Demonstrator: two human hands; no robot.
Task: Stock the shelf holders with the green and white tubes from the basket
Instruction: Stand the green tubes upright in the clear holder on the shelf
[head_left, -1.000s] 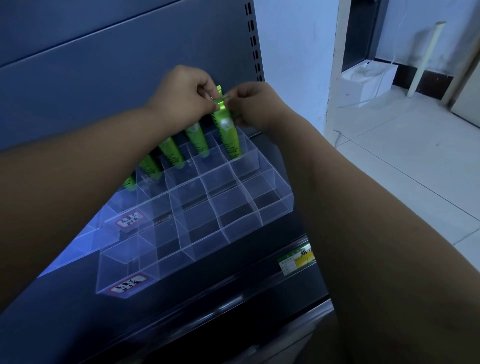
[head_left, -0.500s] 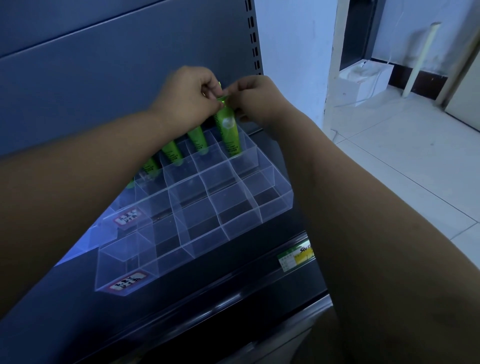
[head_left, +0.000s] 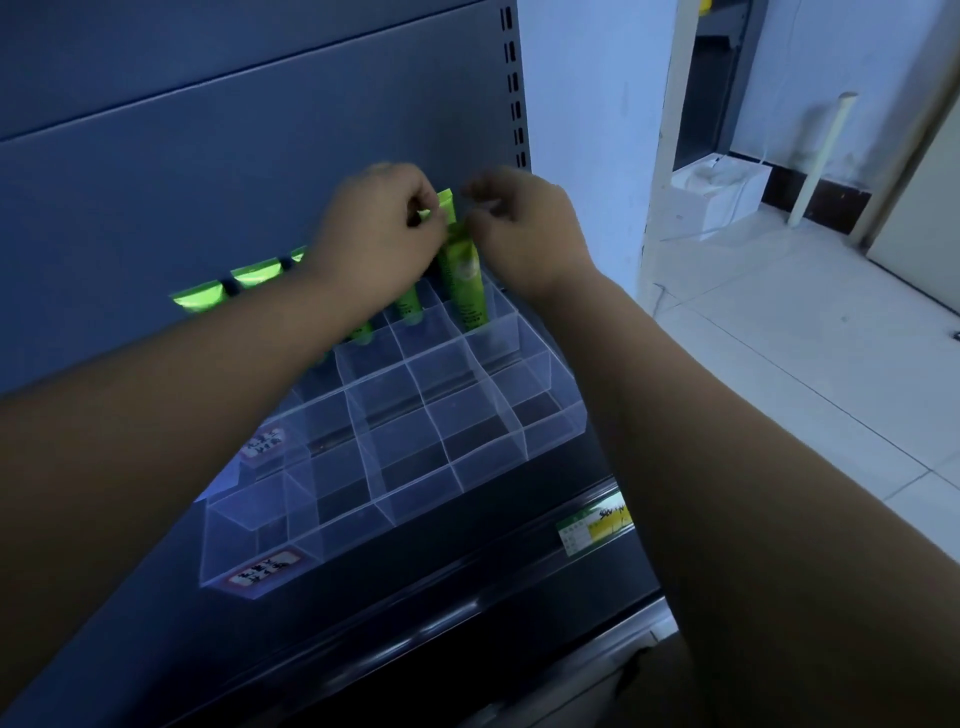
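A clear acrylic holder (head_left: 470, 460) with several compartments sits on the dark shelf. Green and white tubes stand in its back row. The rightmost tube (head_left: 464, 283) stands upright in the back right cell. My left hand (head_left: 382, 231) pinches its flat crimped top from the left. My right hand (head_left: 524, 223) touches the same tube from the right with its fingertips. Other tubes (head_left: 408, 306) stand to the left, partly hidden by my left forearm; their green tops (head_left: 200, 297) show above it. The basket is not in view.
A second clear holder (head_left: 249, 540) with red-bordered labels sits in front on the left. A yellow-green price tag (head_left: 597, 527) marks the shelf edge. The grey back panel (head_left: 260, 130) rises behind. Tiled floor and a white box (head_left: 719, 189) lie to the right.
Both hands stay at the top of the rightmost tube. My fingers have drawn slightly apart, so the tube's crimped end now shows between them. The tube remains in the back right cell.
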